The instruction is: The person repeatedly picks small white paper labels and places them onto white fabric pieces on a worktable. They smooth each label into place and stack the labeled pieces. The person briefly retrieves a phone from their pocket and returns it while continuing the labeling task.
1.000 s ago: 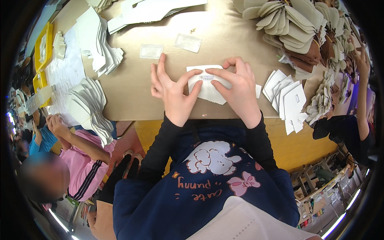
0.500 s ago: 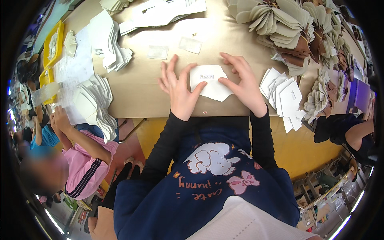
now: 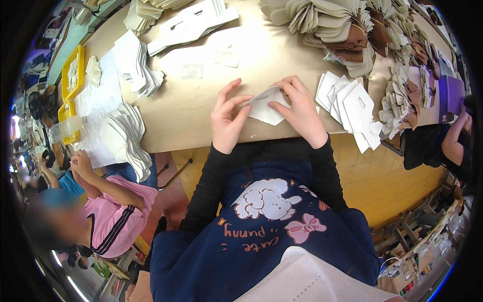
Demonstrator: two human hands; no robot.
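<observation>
A white cut piece (image 3: pixel 268 107) with a small dark printed mark is held up just above the table, curved and tilted. My right hand (image 3: pixel 303 114) pinches it at its upper right edge, the thumb on the near face. At its left edge, the thumb and forefinger of my left hand (image 3: pixel 226 119) close on the piece, while the other fingers are partly curled. Right of my right hand lies a fanned row of similar white pieces (image 3: pixel 352 105), one showing a like mark. Beyond my hands are two small clear flat squares (image 3: pixel 191 71) on the table.
Stacks of pale cut pieces (image 3: pixel 126 133) lie on the left, with yellow trays (image 3: pixel 73 73) beyond. Bundled beige and brown pieces (image 3: pixel 342 30) crowd the far right of the brown table (image 3: pixel 176 118). A co-worker in a pink sleeve (image 3: pixel 118 221) sits at my left.
The white piece, flat toward me before, is now tipped and bent. My right fingers have closed over its upper edge, and my left fingers have drawn in. My view has shifted slightly.
</observation>
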